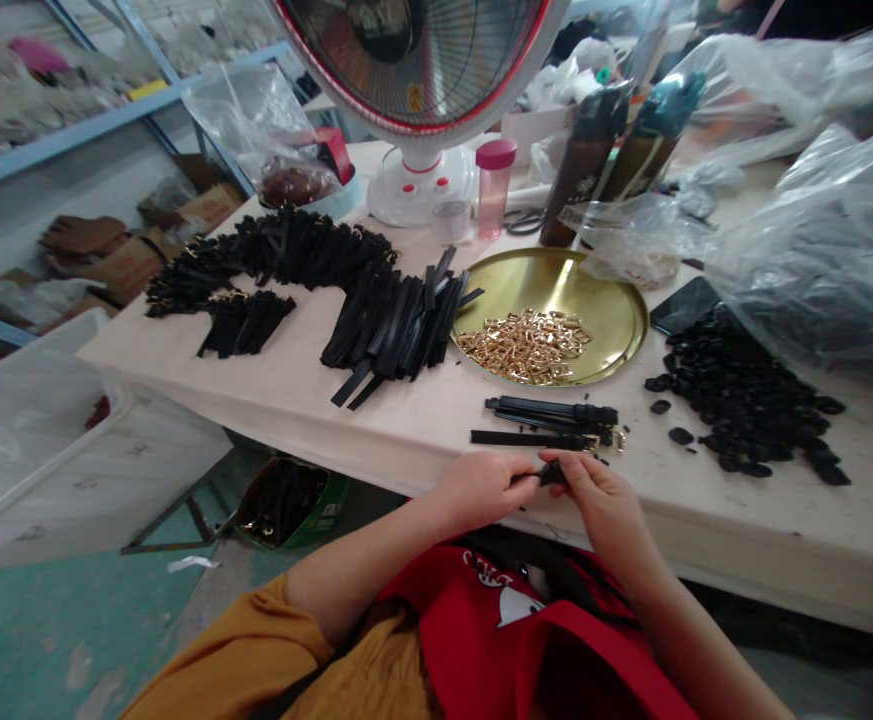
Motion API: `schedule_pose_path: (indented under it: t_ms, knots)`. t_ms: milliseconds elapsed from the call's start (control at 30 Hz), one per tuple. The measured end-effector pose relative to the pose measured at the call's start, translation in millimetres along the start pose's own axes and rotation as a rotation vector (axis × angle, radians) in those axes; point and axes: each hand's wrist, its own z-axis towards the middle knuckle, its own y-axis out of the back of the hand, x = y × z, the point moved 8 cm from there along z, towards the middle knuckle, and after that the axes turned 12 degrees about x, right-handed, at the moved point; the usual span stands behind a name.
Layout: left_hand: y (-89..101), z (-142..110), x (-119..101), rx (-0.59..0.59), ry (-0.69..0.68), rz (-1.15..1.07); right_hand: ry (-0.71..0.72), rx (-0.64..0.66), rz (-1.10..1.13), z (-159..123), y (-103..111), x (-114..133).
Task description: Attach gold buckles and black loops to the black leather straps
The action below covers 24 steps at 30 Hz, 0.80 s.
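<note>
black strap piece [552, 472] sits pinched between the left hand [481, 488] and right hand [602, 500], both grips closed on it at the bench [406, 420] edge. just beyond lie 3 or so finished straps [548, 420], then the brass tray [616, 310] of gold rings [526, 345] and the black strip pile [398, 320].

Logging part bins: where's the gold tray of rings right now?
In the head view, the gold tray sits mid-table, right of the black strap pile and left of the black loop heap, in front of the fan.
</note>
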Motion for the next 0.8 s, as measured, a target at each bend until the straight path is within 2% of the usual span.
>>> schedule_pose_path:
  t_ms: [67,100,167,233,367,467,667,800]
  knots:
    - [0.4,0.1,0.8,0.016,0.001,-0.016,-0.048,0.02,0.096,2.0,-1.8,-8.3]
    - [1.8,-0.1,2.6,0.004,0.015,-0.031,-0.044,-0.01,0.114,1.3,0.1,-8.8]
    - [4.9,-1.0,6.7,-0.042,0.051,-0.063,0.002,-0.096,0.079,-1.6,6.1,-3.8]
    - [5.9,-0.9,8.5,-0.076,0.064,-0.086,0.031,-0.119,0.04,-2.6,7.7,0.0]
    - [6.3,4.6,6.5,-0.092,0.049,-0.105,-0.043,0.019,0.252,7.1,-1.6,-11.4]
    - [12.6,10.0,5.7,-0.111,0.049,-0.104,-0.047,0.082,0.428,17.5,-5.2,-10.6]
    - [24.9,12.3,6.7,-0.143,-0.02,-0.26,-0.052,-0.004,0.644,27.4,-1.6,4.4]
    - [27.8,10.0,11.2,-0.217,-0.032,-0.389,-0.023,0.015,0.565,23.0,-8.9,12.2]
